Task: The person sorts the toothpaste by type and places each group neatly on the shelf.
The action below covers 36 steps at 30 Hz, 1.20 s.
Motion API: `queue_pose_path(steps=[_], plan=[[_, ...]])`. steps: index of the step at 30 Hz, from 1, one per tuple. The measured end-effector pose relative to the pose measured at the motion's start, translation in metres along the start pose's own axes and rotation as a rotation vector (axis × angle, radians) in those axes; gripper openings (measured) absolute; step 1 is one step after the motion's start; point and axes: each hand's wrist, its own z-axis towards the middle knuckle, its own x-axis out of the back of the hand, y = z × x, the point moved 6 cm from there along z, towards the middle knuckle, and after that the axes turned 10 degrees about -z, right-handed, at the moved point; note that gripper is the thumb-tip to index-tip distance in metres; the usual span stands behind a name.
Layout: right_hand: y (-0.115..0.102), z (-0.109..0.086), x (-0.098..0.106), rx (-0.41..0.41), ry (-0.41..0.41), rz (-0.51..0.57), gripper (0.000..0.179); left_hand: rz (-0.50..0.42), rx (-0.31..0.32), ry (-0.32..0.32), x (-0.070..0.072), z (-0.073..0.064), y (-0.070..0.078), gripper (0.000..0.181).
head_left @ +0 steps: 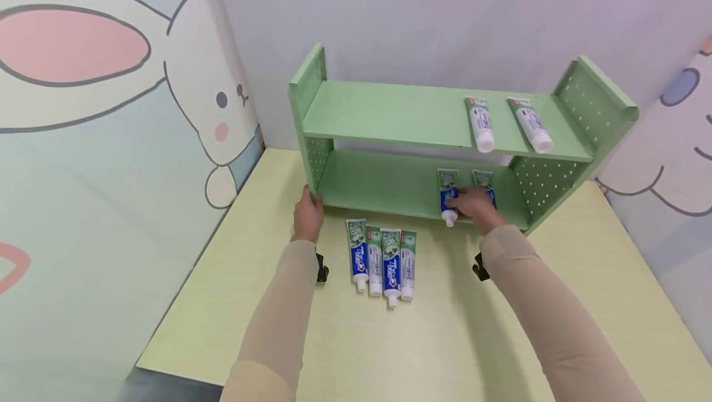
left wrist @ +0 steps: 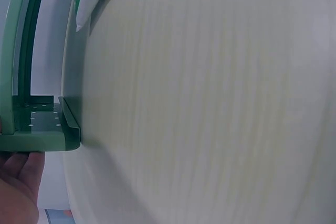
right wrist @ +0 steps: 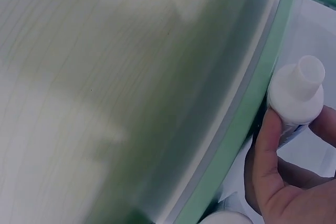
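My right hand pinches a blue and green toothpaste tube on the lower board of a green shelf rack. In the right wrist view, thumb and fingers lie around the tube just behind its white cap. Partly hidden behind that hand is a second blue and green tube. At the rack's front left edge, my left hand holds the side panel, with fingers against its outer face. On the upper board lie two white and green tubes, one left of the other.
Several toothpaste tubes, blue ones alternating with white ones, lie in a row on the pale wooden table in front of the rack. A wall stands behind, and cartoon-printed walls flank the table.
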Motion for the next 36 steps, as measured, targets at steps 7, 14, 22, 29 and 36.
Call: queue_pose_path(steps=[7, 14, 22, 29, 36], plan=[[0.000, -0.001, 0.001, 0.010, 0.024, -0.032, 0.067, -0.005, 0.012, -0.006, 0.000, 0.000, -0.001, 0.043], [0.001, -0.004, 0.001, 0.023, 0.075, -0.098, 0.063, -0.002, 0.008, -0.008, -0.001, 0.000, 0.000, 0.043], [0.001, -0.011, -0.001, 0.067, 0.085, -0.121, 0.065, 0.000, -0.007, 0.000, 0.000, 0.001, 0.001, 0.042], [0.000, -0.021, 0.000, 0.081, 0.096, -0.158, 0.070, 0.006, -0.008, -0.003, 0.000, 0.001, 0.001, 0.040], [0.003, -0.030, -0.002, 0.067, 0.087, -0.130, 0.073, 0.007, -0.007, -0.010, 0.000, 0.001, 0.001, 0.040]])
